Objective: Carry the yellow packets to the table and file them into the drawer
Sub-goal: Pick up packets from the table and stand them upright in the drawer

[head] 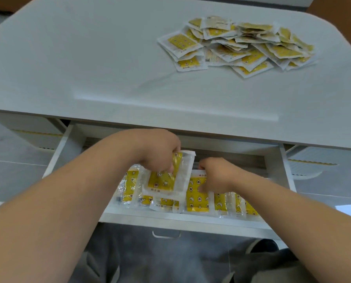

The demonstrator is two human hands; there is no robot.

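Observation:
A heap of yellow packets (238,45) lies on the white table (89,64) at the far right. Below the table's front edge the drawer (170,220) stands pulled out, with several yellow packets (221,203) filed in a row inside. My left hand (158,152) grips a small stack of yellow packets (166,176) above the drawer's middle. My right hand (217,174) is down in the drawer and pinches the top edge of one standing packet (197,199), thumb on its front.
The drawer's metal handle (166,234) sticks out toward me above my lap. Grey floor tiles (13,170) show on both sides of the drawer. The table's left half (48,58) is bare white surface.

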